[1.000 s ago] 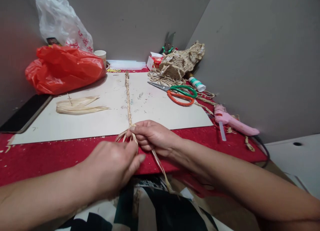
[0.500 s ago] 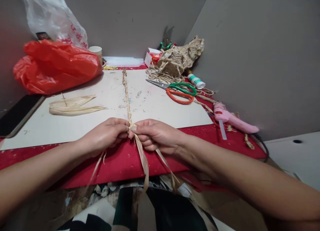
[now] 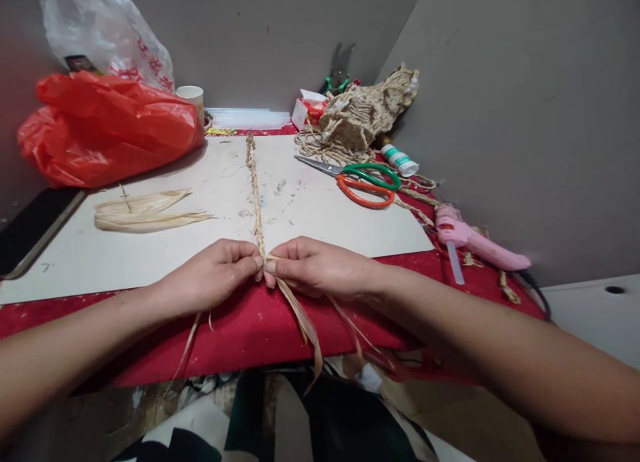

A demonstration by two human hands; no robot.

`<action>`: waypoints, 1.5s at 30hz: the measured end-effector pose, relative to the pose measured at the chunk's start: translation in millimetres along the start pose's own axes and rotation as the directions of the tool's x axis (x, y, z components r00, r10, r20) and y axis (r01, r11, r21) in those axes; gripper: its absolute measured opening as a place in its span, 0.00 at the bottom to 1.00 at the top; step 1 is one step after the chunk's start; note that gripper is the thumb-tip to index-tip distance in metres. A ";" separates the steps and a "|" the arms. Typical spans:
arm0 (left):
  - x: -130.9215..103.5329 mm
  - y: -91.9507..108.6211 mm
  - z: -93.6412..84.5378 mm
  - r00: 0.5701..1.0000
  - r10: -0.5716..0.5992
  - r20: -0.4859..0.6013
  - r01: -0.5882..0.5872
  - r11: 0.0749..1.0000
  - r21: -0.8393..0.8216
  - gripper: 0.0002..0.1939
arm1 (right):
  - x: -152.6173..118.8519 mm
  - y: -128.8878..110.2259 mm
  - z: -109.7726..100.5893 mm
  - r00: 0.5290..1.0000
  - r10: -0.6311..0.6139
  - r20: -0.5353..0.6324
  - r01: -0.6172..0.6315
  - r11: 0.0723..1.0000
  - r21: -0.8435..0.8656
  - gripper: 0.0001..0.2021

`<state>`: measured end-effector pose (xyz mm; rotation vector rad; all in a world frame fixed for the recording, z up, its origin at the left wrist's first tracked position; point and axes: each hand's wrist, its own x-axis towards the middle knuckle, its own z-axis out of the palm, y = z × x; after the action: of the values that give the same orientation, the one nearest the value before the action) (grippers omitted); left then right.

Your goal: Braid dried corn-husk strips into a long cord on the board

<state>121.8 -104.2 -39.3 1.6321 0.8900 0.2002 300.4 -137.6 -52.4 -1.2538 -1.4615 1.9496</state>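
Observation:
A thin braided straw cord runs from the middle of the white board down to my fingertips at the board's front edge. My left hand pinches the cord's lower end from the left. Close against it, my right hand pinches the straw strands at the same end. Loose pale strands hang below my right hand over the red cloth, and thinner ones hang under my left hand. Flat dry husk pieces lie on the board to the left.
Scissors lie right of the cord, by a woven straw piece and a white bottle. A pink glue gun rests at the right. Left are a red bag, a phone and a paper cup.
My right hand has turned slightly and its fingers are more tucked in. The loose strands below it have swung to the right. The view has shifted a little.

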 end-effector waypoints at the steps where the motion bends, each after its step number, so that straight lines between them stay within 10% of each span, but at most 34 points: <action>1: 0.2 0.2 0.1 1.000 -0.022 0.001 0.022 1.000 -0.010 0.14 | -0.5 -1.9 -0.7 1.000 -0.004 0.005 0.005 1.000 -0.025 0.11; 16: -1.1 -1.8 1.1 0.994 -0.102 -0.037 0.097 0.988 -0.118 0.12 | -7.7 -3.1 -18.0 0.980 -0.121 -0.157 0.066 0.946 -0.317 0.14; 24: -1.2 -4.5 0.5 0.997 -0.066 -0.025 0.061 0.982 -0.178 0.12 | -23.3 -5.9 -33.0 0.731 -0.499 -0.466 0.168 0.793 -0.586 0.13; 34: -1.9 -3.4 1.6 0.997 -0.068 -0.026 0.062 0.980 -0.189 0.11 | -41.1 -14.7 7.6 0.916 -0.348 -0.201 0.261 0.896 -0.360 0.07; 42: -2.3 -7.4 1.7 0.998 -0.037 -0.054 0.027 0.983 -0.180 0.13 | -25.4 -2.4 11.6 0.810 -0.473 -0.347 0.200 0.779 -0.594 0.05; 45: -1.9 -8.2 1.2 0.998 -0.025 -0.057 0.016 0.987 -0.157 0.13 | -18.5 1.3 10.9 0.844 -0.414 -0.341 0.206 0.837 -0.508 0.06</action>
<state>117.6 -106.3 -46.4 1.4772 0.9125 0.2973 301.1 -157.9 -45.3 -1.4061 -1.7882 1.0387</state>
